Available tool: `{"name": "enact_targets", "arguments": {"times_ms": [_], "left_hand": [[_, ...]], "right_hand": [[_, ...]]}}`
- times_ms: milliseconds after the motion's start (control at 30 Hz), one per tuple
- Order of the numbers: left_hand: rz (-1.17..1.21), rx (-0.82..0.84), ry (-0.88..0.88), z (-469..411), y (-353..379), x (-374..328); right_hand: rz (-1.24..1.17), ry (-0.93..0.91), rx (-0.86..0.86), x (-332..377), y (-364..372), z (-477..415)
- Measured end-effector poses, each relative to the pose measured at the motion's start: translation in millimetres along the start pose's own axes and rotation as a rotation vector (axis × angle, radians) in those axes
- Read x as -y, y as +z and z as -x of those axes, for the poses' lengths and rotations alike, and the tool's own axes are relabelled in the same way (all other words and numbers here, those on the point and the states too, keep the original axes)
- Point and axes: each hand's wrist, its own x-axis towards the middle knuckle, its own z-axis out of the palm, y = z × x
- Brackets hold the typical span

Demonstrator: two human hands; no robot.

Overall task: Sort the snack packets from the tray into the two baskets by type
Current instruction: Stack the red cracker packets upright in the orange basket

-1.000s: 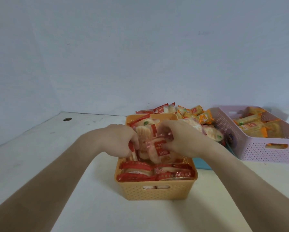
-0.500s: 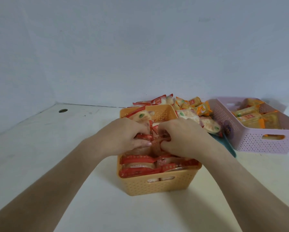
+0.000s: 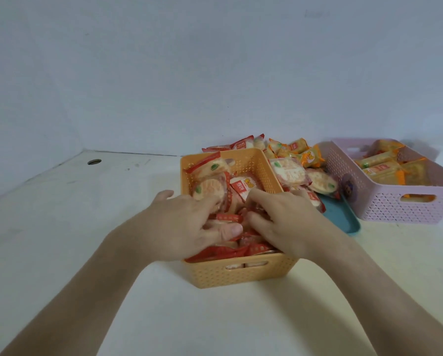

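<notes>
So the red-and-white snack packets (image 3: 210, 191) are packed into the orange basket (image 3: 241, 274), which is sat near the middle of the white table (image 3: 87, 227). The left hand (image 3: 182, 227) is laid over them with fingers fairly straight and spread, so nothing is gripped there, they're just pressed on. The right hand (image 3: 287, 222) is tucked in beside it with fingers curled onto the packets; whether one is actually pinched can't be told tbh. Compared with a second ago, the bunch that was held up above the basket between both hands is now down inside it, and the left hand is flattened out. Further back on the right, a mixed pile (image 3: 289, 173) is left on the teal tray (image 3: 343, 217), and orange packets (image 3: 384, 170) are seen in the pink basket (image 3: 400, 209) at far right.
</notes>
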Motion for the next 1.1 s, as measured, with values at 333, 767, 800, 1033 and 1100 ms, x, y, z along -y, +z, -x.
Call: {"name": "enact_targets", "arguments": {"times_ms": [333, 767, 800, 1033, 1100], "left_hand": [[0.013, -0.202, -0.046, 13, 15, -19], [-0.093, 0.109, 0.053, 1, 0, -17], [-0.089, 0.126, 0.060, 1, -2, -17], [-0.056, -0.343, 0.134, -41, -24, 4], [-0.225, -0.271, 0.117, -61, -24, 4]], "right_hand": [[0.059, -0.112, -0.103, 10, -2, 16], [-0.066, 0.014, 0.491, 17, -34, -8], [-0.094, 0.029, 0.429, 14, -37, -14], [0.083, 0.139, 0.276, 3, -31, -54], [0.017, 0.164, 0.362, 5, -22, -59]]}}
